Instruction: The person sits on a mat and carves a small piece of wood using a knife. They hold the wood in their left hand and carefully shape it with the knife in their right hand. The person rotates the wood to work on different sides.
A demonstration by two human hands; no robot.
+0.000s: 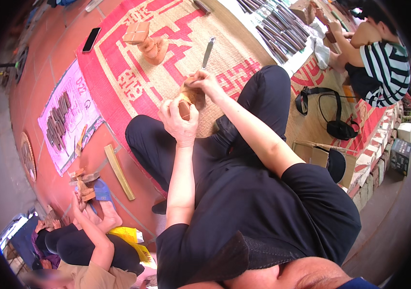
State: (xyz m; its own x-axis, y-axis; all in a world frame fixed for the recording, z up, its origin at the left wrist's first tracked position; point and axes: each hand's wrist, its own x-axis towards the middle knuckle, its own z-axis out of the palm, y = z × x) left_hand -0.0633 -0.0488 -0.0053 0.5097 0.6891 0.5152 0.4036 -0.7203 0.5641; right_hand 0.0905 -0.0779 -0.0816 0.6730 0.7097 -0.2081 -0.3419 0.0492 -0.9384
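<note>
Above my crossed legs, my left hand (179, 117) is closed around a brown wooden carving (199, 100) and steadies it. The fingers of my right hand (206, 83) are pinched together against the carving's far end. Whatever lies between those fingers is too small to make out. Parts of the carving are covered by both hands. Just beyond them a narrow tool with a metallic blade (208, 52) rests on the mat. Farther off to the left, another carved wooden figure with a square, block-like end (153, 48) stands on the mat.
Red-and-straw mat (186, 53) under me. Left: phone (91, 40), pink sheet (78, 91) with several tools, wooden strip (119, 172), a person (94, 250) holding wood. Right: white cloth (299, 60) bearing many tools, person in stripes (383, 67), black bag (341, 129), cardboard box (309, 154).
</note>
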